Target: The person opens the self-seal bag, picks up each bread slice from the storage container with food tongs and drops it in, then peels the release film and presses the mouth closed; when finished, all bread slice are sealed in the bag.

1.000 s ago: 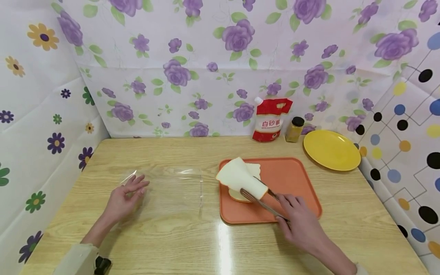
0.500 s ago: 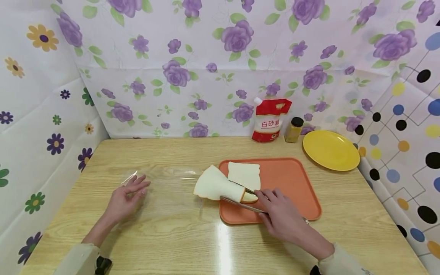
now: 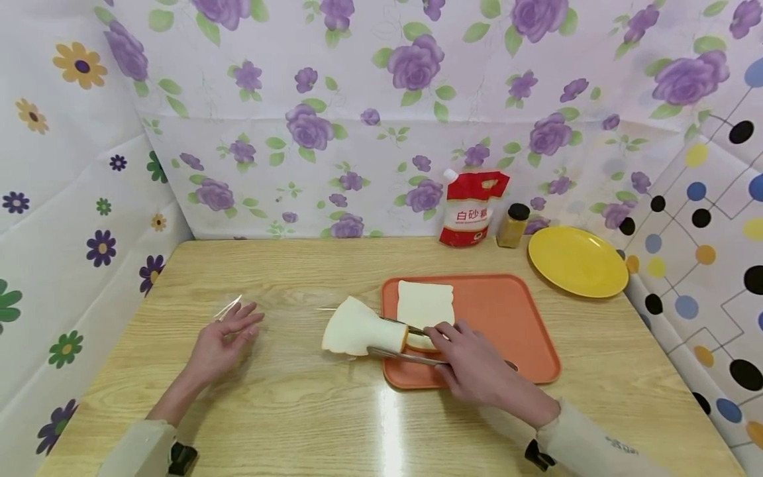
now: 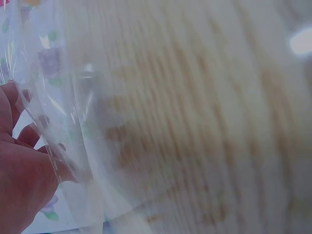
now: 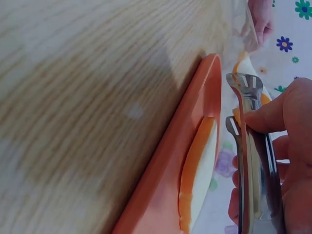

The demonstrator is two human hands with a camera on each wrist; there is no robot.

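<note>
My left hand (image 3: pixel 222 343) holds a clear plastic bag (image 4: pixel 80 112) at its left end, with the fingertips showing through the film in the left wrist view. The bag extends rightward, faint against the wood. My right hand (image 3: pixel 481 368) grips metal tongs (image 3: pixel 411 358). Between the tong arms is a bread slice (image 3: pixel 357 329), curled at the gripped end and fanned out toward the left. That slice overlaps the bag's right end in the head view. Another bread slice (image 3: pixel 425 303) lies flat on the orange tray (image 3: pixel 507 331), partly hidden by the right hand and tongs.
Behind the tray stand a red and white pouch (image 3: pixel 471 209) and a small jar (image 3: pixel 512 226) with a black lid. A yellow plate (image 3: pixel 578 261) lies at the back right. Patterned cloths surround the wooden table (image 3: pixel 298 424).
My right hand has carried the tongs and curled bread slice leftward, off the tray's left part to the bag's right end. The flat slice is uncovered more. My left hand stays nearly still.
</note>
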